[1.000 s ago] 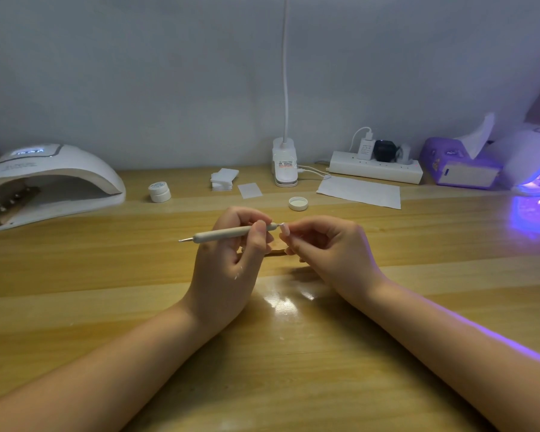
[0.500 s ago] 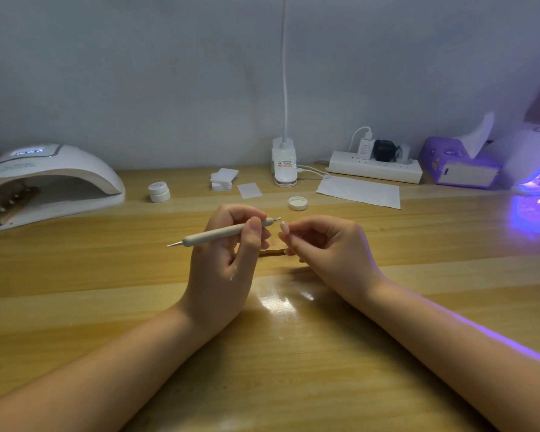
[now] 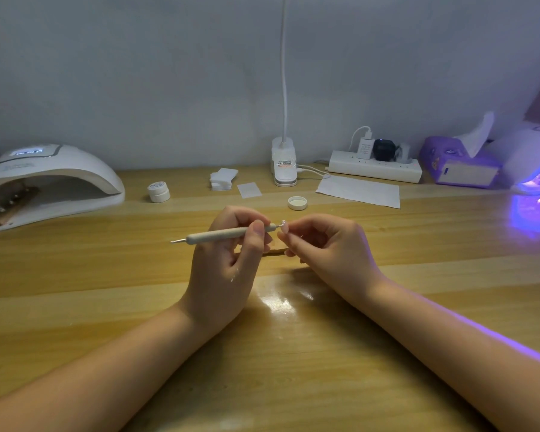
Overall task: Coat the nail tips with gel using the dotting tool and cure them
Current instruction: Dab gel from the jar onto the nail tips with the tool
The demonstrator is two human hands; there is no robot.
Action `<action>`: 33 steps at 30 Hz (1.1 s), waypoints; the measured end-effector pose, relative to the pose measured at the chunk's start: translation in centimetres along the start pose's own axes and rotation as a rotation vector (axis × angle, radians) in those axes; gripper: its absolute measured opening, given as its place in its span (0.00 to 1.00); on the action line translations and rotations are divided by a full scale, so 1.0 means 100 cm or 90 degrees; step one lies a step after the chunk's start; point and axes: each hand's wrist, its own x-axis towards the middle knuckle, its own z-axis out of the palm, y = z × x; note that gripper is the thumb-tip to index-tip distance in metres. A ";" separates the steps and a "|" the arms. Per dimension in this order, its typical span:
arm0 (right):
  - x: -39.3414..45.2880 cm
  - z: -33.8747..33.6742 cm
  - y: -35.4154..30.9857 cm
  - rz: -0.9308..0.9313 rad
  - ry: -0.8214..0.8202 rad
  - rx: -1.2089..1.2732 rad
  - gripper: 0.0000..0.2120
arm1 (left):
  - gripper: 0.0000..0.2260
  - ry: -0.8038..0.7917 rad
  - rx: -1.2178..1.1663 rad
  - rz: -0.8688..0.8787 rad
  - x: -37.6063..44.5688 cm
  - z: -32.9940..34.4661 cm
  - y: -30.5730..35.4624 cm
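The dotting tool [image 3: 228, 234] had closed back onto the nail tip [image 3: 283, 226], above the table's [image 3: 75, 275] middle. Left hand [image 3: 223, 266] pinched the tool, right hand [image 3: 328, 247] pinched the tip; excess pressure could probably dislodge it.

I can't make out the nail tip [image 3: 283, 225] at the tool [image 3: 228, 234] end; it's too small. The right lamp [image 3: 533, 163] and left lamp [image 3: 44, 179] are cut by the frame edges. A brown object [image 3: 275, 251] lies mostly hidden behind my hands.
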 end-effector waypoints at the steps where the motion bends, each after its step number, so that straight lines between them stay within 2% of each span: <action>1: 0.000 0.000 0.000 -0.001 0.000 0.000 0.05 | 0.08 -0.001 0.001 -0.001 0.000 0.000 0.000; 12: 0.000 0.000 0.001 -0.002 -0.002 0.004 0.05 | 0.08 -0.005 0.009 0.000 0.000 0.000 0.001; 16: 0.000 0.000 0.001 -0.006 -0.004 0.001 0.05 | 0.04 -0.008 0.017 -0.018 0.000 0.000 -0.001; 33: 0.000 0.000 0.003 -0.008 -0.002 0.002 0.05 | 0.06 -0.013 0.010 -0.012 0.000 0.000 -0.001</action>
